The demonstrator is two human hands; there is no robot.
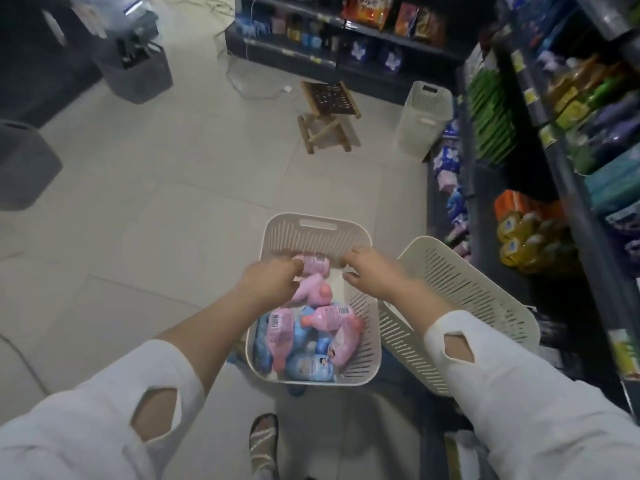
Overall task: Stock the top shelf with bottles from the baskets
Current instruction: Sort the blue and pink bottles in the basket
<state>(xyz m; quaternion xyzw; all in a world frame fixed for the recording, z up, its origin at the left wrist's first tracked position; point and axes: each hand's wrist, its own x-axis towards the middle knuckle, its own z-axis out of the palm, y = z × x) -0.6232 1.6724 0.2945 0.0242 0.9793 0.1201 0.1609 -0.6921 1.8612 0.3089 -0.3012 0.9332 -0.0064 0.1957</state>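
Observation:
A cream slatted basket (pixel 317 233) stands on the floor below me and holds several pink and blue bottles (pixel 311 337). My left hand (pixel 268 284) reaches into it and grips a pink bottle (pixel 315 265) near the far wall. My right hand (pixel 369 271) hovers over the basket's right side with loosely curled fingers and holds nothing. A second cream basket (pixel 460 299) lies tilted against the first one on the right; its inside is hidden. The dark shelf unit (pixel 561 174) stands to my right; its top shelf is out of view.
A small wooden stool (pixel 327 116) stands ahead on the tiled floor. A third cream basket (pixel 424 119) sits by the shelf unit's far end. Grey bins (pixel 138 71) are at the left. My sandalled foot (pixel 265 441) is just behind the basket.

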